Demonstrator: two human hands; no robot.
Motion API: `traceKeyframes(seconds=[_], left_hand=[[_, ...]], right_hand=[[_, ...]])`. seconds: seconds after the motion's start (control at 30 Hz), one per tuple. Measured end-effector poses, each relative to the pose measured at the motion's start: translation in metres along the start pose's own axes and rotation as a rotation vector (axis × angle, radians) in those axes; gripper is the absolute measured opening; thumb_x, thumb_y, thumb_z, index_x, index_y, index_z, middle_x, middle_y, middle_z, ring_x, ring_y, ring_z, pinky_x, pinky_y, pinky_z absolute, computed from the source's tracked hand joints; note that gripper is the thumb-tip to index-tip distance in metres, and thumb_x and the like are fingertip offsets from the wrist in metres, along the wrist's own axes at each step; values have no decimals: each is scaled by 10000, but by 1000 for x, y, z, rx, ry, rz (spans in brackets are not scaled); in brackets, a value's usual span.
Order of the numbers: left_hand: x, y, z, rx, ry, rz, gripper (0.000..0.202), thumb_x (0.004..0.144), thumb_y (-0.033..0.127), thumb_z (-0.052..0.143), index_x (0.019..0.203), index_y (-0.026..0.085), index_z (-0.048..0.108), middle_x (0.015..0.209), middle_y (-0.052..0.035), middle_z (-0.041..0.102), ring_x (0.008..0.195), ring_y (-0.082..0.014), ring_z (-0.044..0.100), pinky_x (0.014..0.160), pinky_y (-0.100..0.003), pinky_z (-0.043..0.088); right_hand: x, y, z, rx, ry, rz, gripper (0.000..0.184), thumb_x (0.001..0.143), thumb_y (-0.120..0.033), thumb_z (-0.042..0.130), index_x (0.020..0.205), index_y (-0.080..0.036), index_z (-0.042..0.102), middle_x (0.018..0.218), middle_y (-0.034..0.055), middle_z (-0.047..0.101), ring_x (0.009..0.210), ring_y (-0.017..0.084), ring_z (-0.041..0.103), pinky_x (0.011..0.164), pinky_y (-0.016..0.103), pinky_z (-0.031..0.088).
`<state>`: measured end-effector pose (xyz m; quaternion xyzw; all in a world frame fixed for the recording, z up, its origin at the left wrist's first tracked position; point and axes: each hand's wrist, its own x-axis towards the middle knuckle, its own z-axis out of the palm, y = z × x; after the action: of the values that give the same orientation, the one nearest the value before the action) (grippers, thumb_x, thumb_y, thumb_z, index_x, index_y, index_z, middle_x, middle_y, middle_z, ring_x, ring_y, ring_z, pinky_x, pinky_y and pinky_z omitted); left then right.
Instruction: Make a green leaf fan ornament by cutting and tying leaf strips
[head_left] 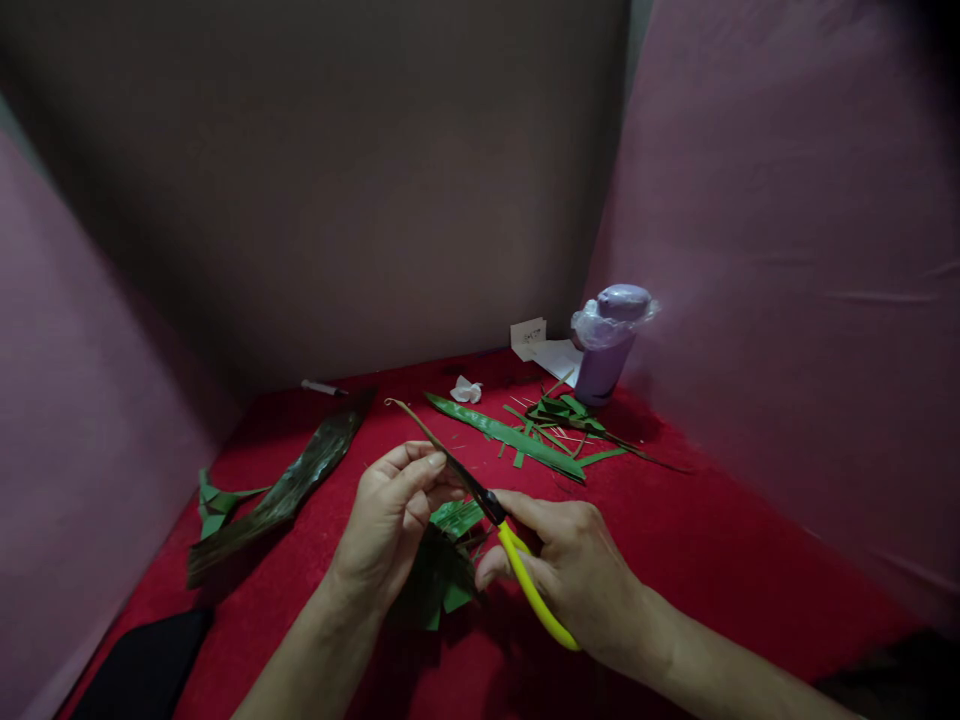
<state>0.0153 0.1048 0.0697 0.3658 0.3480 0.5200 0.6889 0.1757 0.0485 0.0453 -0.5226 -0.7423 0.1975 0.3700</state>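
Note:
My left hand [397,500] pinches a thin, dark leaf strip [421,424] between thumb and fingers. The strip's free tip curls at the upper left. My right hand [574,560] is closed on the yellow handles of a pair of scissors [529,580]. Their dark blades point up and left, lying along the strip close to my left fingers; whether they are apart is hard to see. Below both hands, partly hidden by them, lie cut green leaf pieces [427,590] on the red cloth.
A long green leaf [510,437] and a heap of leaf scraps [562,412] lie beyond my hands. A purple tumbler [604,365] stands at back right by a white card [528,338]. Leftward are a broad dark leaf [300,490], a folded leaf [217,503] and a black flat object [146,665].

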Motion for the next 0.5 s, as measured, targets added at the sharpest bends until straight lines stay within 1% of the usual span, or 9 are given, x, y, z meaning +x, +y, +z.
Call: traceKeyframes(seconds=[0.1,0.17,0.23,0.33,0.4,0.5], left_hand=[[1,1,0,10,-6,2,100,693,165,666,752,129,594,673,-23,643,604,-123,607,608,-258,510],[1,1,1,18,3,9,107,680,174,676,732,126,595,665,-29,646,598,-128,606,598,-260,510],[2,1,1,23,14,10,112,665,174,685,710,126,595,658,-31,648,597,-134,608,593,-264,513],[2,0,1,29,1,10,91,673,162,676,708,127,599,671,-33,656,615,-141,618,616,-279,518],[2,-1,0,40,-13,8,70,683,150,664,698,126,600,670,-34,659,615,-138,619,613,-272,516],[1,-1,-1,53,-22,4,60,690,150,660,691,123,606,660,-31,657,605,-129,613,591,-253,510]], right_hand=[[-1,1,1,-2,-6,-3,228,741,-428,670,825,-222,619,598,-63,627,517,96,518,545,210,362],[-2,1,2,-26,-13,1,229,755,-431,654,826,-217,610,603,-57,632,517,98,522,540,213,362],[-2,1,1,-74,-12,11,272,751,-462,643,857,-214,605,624,-45,637,529,108,532,538,222,361],[-1,0,-1,-144,-7,23,403,693,-541,660,944,-232,596,692,-27,649,573,130,551,552,234,361],[-1,-1,-3,-171,-17,29,467,662,-576,666,987,-250,589,723,-22,650,593,140,554,560,235,360],[0,-2,-5,-183,-33,44,486,656,-595,659,994,-253,592,720,-17,648,585,141,543,552,232,348]])
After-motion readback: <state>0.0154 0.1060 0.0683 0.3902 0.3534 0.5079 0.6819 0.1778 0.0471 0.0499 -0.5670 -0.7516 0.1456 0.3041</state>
